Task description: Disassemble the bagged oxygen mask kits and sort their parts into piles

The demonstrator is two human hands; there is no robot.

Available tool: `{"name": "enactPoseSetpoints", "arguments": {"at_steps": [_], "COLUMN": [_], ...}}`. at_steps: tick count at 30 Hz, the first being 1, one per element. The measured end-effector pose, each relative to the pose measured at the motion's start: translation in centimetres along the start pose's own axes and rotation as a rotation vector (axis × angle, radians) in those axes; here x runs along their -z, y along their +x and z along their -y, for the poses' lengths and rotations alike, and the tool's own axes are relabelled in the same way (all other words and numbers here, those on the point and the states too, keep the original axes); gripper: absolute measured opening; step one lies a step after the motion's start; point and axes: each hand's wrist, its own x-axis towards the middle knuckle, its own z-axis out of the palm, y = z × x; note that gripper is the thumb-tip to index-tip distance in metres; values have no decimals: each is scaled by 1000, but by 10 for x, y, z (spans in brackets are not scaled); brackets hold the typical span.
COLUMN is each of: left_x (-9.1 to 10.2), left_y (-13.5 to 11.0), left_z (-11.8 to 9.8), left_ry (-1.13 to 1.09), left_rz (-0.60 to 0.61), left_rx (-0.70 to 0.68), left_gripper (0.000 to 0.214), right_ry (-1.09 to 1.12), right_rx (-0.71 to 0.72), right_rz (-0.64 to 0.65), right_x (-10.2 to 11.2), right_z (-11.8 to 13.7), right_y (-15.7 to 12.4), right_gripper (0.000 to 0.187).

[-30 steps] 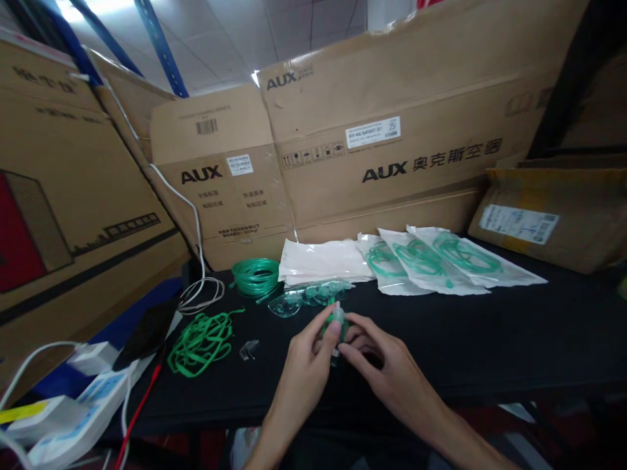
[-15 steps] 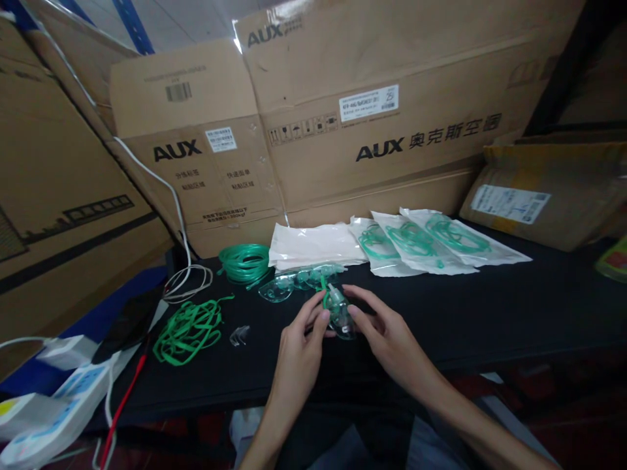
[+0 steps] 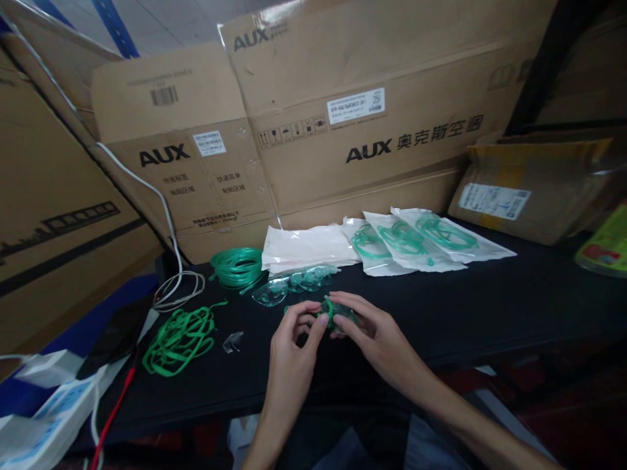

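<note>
Just above the black table, a small clear-green oxygen mask [image 3: 349,317] is held between my two hands and partly hidden by the fingers. My right hand [image 3: 375,329] is closed around its body. A green elastic strap [image 3: 327,312] shows at the mask's left side, pinched by the thumb and fingers of my left hand [image 3: 296,343]. Beyond my hands, several more clear masks [image 3: 294,282] lie in a row. To the left are a tangle of green straps [image 3: 181,341] and some small clear strips [image 3: 232,341].
Behind the masks sit a green tubing coil [image 3: 238,266], a stack of white pouches [image 3: 308,245] and several pouches with green tubing [image 3: 399,238]. Large cartons [image 3: 294,176] wall the back. A taped box [image 3: 519,196] is at right; a power strip [image 3: 59,418] and cables are at left.
The mask has turned in my hands, so its connector no longer points up. My right fingers now reach over its top, and the strap sits between both hands. The view has shifted slightly.
</note>
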Motion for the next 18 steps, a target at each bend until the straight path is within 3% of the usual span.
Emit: {"name": "enactPoseSetpoints", "arguments": {"at_steps": [7, 13, 18], "left_x": [1, -1, 0], "left_y": [-4, -6, -6], "left_z": [-6, -13, -10], "left_ry": [347, 394, 382], "left_rz": [87, 143, 81], "left_rx": [-115, -160, -190], "left_gripper": [20, 24, 23], "right_ry": [5, -76, -54], "right_rx": [-71, -43, -19], "right_rz": [-54, -15, -15], "right_x": [-2, -1, -1], "right_z": [9, 4, -1], "right_y": [-4, -4, -2], "right_gripper": [30, 18, 17]}}
